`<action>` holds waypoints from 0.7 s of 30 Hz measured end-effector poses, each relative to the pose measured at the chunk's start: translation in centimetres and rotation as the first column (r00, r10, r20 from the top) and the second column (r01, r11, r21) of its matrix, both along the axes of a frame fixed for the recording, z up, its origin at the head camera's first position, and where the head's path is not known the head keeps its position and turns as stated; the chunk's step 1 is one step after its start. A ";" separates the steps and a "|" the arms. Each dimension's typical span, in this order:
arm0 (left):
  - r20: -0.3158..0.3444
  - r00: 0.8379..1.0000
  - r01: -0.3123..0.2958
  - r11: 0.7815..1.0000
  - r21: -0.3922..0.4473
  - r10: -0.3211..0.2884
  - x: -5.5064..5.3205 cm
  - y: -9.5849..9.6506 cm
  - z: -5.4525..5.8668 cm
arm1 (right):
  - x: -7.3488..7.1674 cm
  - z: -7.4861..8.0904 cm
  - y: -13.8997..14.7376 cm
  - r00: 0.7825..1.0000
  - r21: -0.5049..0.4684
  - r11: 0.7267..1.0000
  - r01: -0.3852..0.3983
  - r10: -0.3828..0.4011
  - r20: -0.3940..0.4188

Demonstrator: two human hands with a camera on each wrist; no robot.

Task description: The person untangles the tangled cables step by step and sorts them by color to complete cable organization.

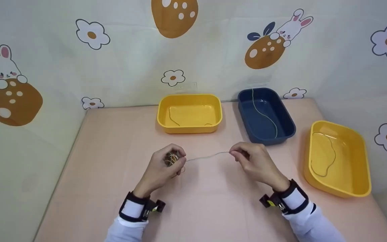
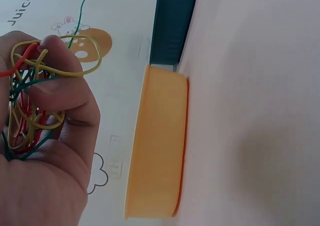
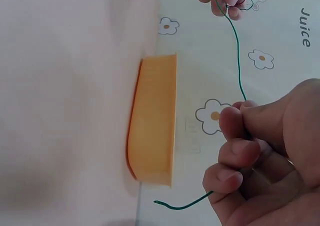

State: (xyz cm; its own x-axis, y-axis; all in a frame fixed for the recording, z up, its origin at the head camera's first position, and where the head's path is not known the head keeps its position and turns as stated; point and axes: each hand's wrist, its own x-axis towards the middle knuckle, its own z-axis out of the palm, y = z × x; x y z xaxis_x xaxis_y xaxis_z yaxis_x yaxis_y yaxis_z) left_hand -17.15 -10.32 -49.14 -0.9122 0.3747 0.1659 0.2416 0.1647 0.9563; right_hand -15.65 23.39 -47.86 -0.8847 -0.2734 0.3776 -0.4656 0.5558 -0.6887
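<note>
My left hand (image 1: pixel 161 168) grips a tangled bundle of thin cords (image 2: pixel 31 103) in red, yellow and green, with a yellow loop standing out past the fingertips in the left wrist view. From that bundle one green cord (image 3: pixel 238 51) stretches across to my right hand (image 1: pixel 259 164). The thumb and index finger of the right hand pinch it, and its loose end hangs out below the other curled fingers. In the head view both hands are above the table, a short way apart, with the cord slightly slack between them.
A yellow bin (image 1: pixel 189 130) stands at the back with short cord pieces inside. Right of it, a dark blue bin (image 1: pixel 245 126) has a light-looking cord lying in it. Another yellow bin (image 1: pixel 366 168), at the right, holds a curved cord. A patterned cloth wall (image 1: pixel 129 67) backs the pink table (image 1: pixel 113 141).
</note>
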 end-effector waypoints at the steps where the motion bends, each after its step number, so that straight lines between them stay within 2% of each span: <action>1: 0.006 1.000 -0.002 1.000 0.006 0.002 0.0 -0.1 0.0 | -0.1 0.0 0.2 0.999 -0.002 1.000 0.020 -0.020 -0.028; 5: 0.027 0.999 -0.033 0.999 0.035 0.032 -0.1 -0.8 0.1 | -0.2 0.3 1.3 0.992 -0.023 0.996 0.083 -0.085 -0.088; 9: 0.041 0.997 -0.064 0.997 0.053 0.062 0.0 -1.4 0.1 | 0.0 0.5 2.3 0.992 -0.051 0.992 0.111 -0.114 -0.062; 12: 0.045 0.996 -0.078 0.995 0.055 0.075 0.1 -1.7 0.0 | 0.3 0.7 2.8 0.993 -0.086 0.989 0.122 -0.122 0.004; 15: 0.036 0.995 -0.092 0.995 0.046 0.090 0.1 -1.8 -0.1 | 0.7 1.0 3.1 0.987 -0.162 0.977 0.137 -0.121 0.106; 18: 0.038 0.994 -0.103 0.994 0.041 0.102 0.2 -2.0 -0.3 | 1.1 1.3 3.4 0.971 -0.249 0.954 0.168 -0.117 0.207; 21: 0.049 0.993 -0.112 0.993 0.041 0.110 0.2 -2.0 -0.4 | 1.6 1.7 4.1 0.953 -0.295 0.933 0.208 -0.126 0.275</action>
State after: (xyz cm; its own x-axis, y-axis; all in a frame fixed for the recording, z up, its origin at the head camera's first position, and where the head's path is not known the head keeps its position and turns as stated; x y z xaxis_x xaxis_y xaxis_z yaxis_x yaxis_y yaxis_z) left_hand -16.93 -12.35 -49.52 -0.9549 0.2636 0.1363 0.1793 0.1465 0.9728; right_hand -14.03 27.45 -46.15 -0.9830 -0.0158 0.1832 -0.1774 0.3440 -0.9221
